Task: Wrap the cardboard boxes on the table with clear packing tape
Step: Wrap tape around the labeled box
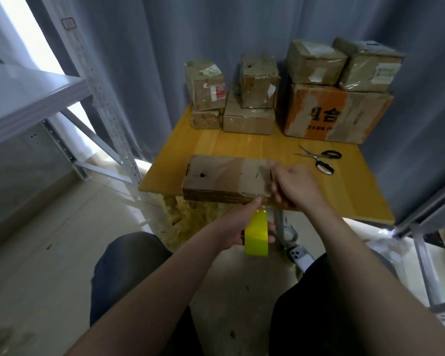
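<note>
A flat cardboard box (221,177) lies at the near left edge of the yellow wooden table (344,191), with shiny clear tape over its right part. My left hand (238,224) grips a yellow-green tape roll (256,236) just below the table edge, thumb stretched up to the box's front side. A strip of clear tape runs from the roll up to the box. My right hand (294,187) rests on the box's right end, fingers bent over the taped edge.
Black-handled scissors (321,159) lie open on the table behind my right hand. Several taped cardboard boxes (252,98) are stacked at the table's far edge, the largest with orange print (332,114). A grey metal shelf (36,98) stands left; a phone (302,255) lies by my right knee.
</note>
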Demonstrator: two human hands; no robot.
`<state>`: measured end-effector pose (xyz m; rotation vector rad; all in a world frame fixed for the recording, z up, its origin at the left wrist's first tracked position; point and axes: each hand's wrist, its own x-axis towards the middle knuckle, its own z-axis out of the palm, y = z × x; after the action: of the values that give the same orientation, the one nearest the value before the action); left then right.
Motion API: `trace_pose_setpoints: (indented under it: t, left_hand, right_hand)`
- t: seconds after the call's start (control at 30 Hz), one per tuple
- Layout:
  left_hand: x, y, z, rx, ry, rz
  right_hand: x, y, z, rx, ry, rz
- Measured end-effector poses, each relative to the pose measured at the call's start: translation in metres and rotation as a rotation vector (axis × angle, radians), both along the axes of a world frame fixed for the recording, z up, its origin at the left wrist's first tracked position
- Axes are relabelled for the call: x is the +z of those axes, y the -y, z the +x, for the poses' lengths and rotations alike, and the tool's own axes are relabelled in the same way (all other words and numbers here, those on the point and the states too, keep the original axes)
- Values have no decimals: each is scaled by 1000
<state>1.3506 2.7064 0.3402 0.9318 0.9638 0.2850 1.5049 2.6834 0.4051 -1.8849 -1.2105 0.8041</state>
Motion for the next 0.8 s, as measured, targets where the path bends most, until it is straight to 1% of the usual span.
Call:
trace_pose_setpoints:
  t: [0.07, 0.1, 0.13, 0.17, 0.23, 0.3, 0.37, 0.4, 0.43, 0.47, 0.53, 0.57, 0.6, 0.63, 0.7, 0.73, 0.8]
  left_hand:
    - [-1, 2, 1, 9, -10, 16]
    - [-3, 1, 1, 20, -24, 30]
    - [-3, 2, 1, 41, -60, 48]
    - [-3, 2, 2, 56, -105, 63]
    - [-13, -3, 4, 55, -143, 46]
    - [-1, 2, 3, 50, -180, 28]
    - [25, 13, -1, 10, -243, 102]
    - [36, 15, -5, -40, -316, 205]
    - [45, 14, -10, -95, -429, 374]
    - [53, 12, -16, -125, -563, 639]
    - [63, 0, -30, -88, -780, 1272]
    - [64, -8, -36, -62, -811, 1523]
    - [62, -16, -40, -108, -830, 1651]
    - [56, -23, -43, -214, -865, 1683]
    - [38, -34, -45, -447, -969, 1589]
    - [30, -37, -44, -502, -1010, 1557]
    - [18, -40, -38, -500, -1061, 1525]
  right_hand:
    - [-9, 27, -4, 134, 63, -279]
    - [-16, 33, -7, 171, 58, -381]
    - [-21, 40, -11, 184, 40, -435]
    - [-27, 46, -15, 181, 6, -444]
    - [-39, 53, -20, 156, -74, -362]
    - [-48, 53, -24, 96, -195, -271]
    - [-60, 50, -25, -1, -291, -223]
    - [-60, 51, -28, -35, -299, -200]
    - [-66, 49, -29, -49, -301, -171]
    - [-64, 51, -33, -64, -315, -157]
    - [-62, 52, -37, -106, -373, -148]
    - [-68, 49, -37, -115, -450, -145]
    - [-91, 38, -29, -112, -494, -171]
    - [-110, 30, -23, -90, -524, -165]
    - [-114, 30, -26, -66, -514, -183]
    - [-95, 42, -36, -49, -524, -150]
    - [-61, 61, -55, -28, -534, -88]
